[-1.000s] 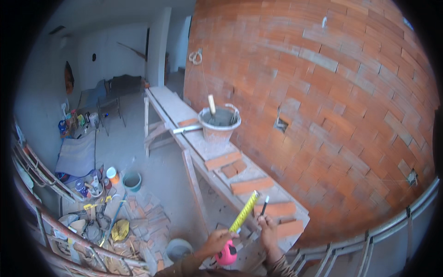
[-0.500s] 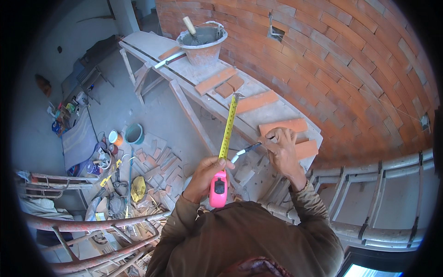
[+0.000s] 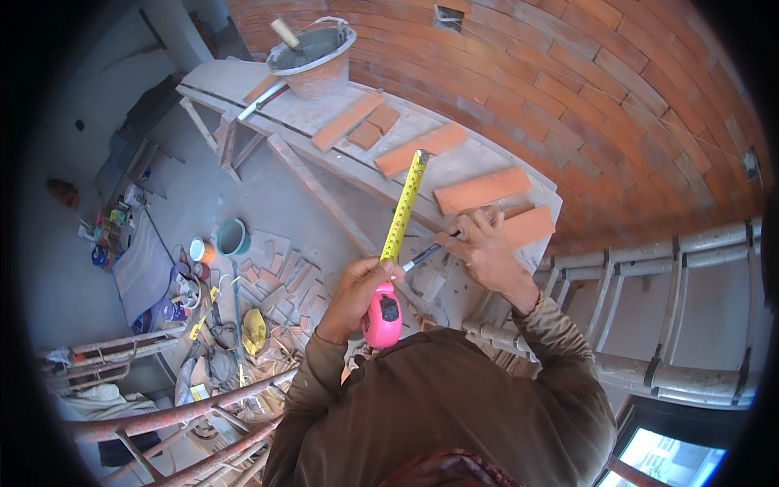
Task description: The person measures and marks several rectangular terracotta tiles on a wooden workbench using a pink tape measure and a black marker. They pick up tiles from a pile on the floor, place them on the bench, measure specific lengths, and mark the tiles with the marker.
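My left hand (image 3: pixel 359 294) is closed round a pink tape measure (image 3: pixel 383 323). Its yellow blade (image 3: pixel 404 203) is pulled out, pointing away from me toward the plank platform. In my right hand (image 3: pixel 485 250), fingers pinched, is one end of a slim dark-and-white pen (image 3: pixel 423 255). The pen's other end reaches to my left fingertips, by the base of the blade. Just beyond my right hand lie orange brick strips (image 3: pixel 483 190) on the platform (image 3: pixel 406 122); one strip (image 3: pixel 529 227) is partly hidden by that hand.
At the platform's far end stands a bucket of grey mortar (image 3: pixel 312 69) with a wooden-handled tool in it. A brick wall (image 3: pixel 568 89) rises beyond. Metal scaffold rails (image 3: pixel 187 418) flank me. Broken bricks (image 3: pixel 284 280) and buckets (image 3: pixel 233 237) lie below left.
The view has shifted, so the platform and bucket sit further left. Both hands have risen slightly in the picture; the pen's near end has come closer to the tape blade's base.
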`<state>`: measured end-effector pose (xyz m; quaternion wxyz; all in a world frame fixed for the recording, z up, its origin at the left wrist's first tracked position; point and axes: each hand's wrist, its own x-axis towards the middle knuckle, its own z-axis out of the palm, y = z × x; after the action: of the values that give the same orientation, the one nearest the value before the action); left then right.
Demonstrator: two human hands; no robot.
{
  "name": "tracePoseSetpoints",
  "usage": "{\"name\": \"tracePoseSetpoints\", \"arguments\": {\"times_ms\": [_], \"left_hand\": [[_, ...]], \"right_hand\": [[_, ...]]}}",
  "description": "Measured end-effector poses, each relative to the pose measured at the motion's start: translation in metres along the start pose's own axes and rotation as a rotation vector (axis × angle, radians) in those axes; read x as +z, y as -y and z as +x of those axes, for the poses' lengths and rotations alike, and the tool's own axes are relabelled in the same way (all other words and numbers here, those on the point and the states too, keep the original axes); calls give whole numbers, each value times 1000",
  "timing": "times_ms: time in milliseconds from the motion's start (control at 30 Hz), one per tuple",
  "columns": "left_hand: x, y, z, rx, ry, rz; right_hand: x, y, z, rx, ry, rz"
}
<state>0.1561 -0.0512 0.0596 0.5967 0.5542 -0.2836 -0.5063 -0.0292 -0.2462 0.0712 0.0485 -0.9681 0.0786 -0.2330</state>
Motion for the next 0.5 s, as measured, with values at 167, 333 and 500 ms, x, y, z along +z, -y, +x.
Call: {"name": "tracePoseSetpoints", "arguments": {"times_ms": [167, 333, 500], "left_hand": [[11, -6, 8, -65, 26, 68], [21, -1, 27, -65, 31, 122], [47, 21, 62, -69, 286, 416]], "right_hand": [[20, -15, -25, 15, -63, -25], [-21, -64, -56, 406, -206, -7], [-52, -107, -85, 789, -743, 433]]}}
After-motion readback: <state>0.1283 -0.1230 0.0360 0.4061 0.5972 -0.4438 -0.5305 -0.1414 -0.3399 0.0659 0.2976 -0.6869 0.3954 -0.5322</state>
